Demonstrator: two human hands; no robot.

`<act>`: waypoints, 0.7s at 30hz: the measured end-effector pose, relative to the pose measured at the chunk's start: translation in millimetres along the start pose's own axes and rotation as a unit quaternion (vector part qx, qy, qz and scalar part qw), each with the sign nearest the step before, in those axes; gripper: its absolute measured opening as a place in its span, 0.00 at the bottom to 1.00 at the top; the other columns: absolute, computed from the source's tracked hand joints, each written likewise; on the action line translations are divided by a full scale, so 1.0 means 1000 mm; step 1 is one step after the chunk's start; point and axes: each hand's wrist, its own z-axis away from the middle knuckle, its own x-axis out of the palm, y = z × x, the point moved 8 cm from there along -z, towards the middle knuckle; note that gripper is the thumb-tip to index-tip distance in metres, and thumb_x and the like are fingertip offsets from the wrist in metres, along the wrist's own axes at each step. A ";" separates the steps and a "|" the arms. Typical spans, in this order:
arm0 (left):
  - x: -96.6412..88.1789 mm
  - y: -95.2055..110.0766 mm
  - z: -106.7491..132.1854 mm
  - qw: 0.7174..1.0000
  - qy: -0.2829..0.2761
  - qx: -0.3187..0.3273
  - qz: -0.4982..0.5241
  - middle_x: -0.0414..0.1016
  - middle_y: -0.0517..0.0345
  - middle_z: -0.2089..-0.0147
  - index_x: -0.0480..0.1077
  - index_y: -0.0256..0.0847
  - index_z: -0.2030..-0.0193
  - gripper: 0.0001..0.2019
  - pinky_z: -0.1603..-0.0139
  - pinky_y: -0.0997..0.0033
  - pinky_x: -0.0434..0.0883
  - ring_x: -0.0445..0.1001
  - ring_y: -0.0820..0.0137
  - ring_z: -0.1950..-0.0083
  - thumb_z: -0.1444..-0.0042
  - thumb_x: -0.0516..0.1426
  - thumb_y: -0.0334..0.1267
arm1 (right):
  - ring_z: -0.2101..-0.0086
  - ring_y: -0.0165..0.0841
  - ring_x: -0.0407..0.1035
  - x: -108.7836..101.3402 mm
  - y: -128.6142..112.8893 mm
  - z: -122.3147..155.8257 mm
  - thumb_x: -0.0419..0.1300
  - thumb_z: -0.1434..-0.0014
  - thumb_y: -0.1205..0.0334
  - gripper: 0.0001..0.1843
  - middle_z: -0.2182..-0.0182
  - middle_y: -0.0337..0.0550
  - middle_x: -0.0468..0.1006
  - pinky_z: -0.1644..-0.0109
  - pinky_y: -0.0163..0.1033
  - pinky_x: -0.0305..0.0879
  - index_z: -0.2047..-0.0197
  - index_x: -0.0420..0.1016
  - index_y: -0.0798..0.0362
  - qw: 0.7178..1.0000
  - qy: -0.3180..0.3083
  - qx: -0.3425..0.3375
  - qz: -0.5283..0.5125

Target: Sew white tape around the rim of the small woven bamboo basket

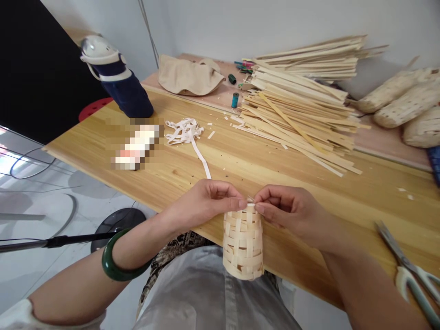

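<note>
A small pale basket [242,243], woven from flat wood or bamboo strips, hangs at the table's near edge in front of my lap. My left hand [220,198] pinches its upper rim from the left, thumb on the near side. At the right of the same rim, my right hand [285,204] is closed, thumb and forefinger pressed together. A thin pale end sticks up between the two hands. White flat tape [201,156] runs from a loose heap down behind my left hand, where its end is hidden.
Scissors [405,261] lie at the right. Bundles of flat strips [295,114] cover the back right, near woven pieces [405,101]. A blue thread spool [235,100], a beige cloth hat [189,75], a dark blue bottle [125,89] and a blurred-out item [135,146] are farther left.
</note>
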 end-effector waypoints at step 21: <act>-0.006 -0.004 0.003 1.000 0.006 0.022 0.015 0.81 0.58 0.67 0.78 0.37 0.69 0.07 0.58 0.74 0.68 0.74 0.73 0.64 0.48 0.66 0.39 | 0.80 0.25 0.56 -0.028 -0.008 0.001 0.64 0.42 0.54 0.12 0.82 0.33 0.64 0.77 0.33 0.52 0.61 0.79 0.54 0.988 0.130 -0.052 -0.062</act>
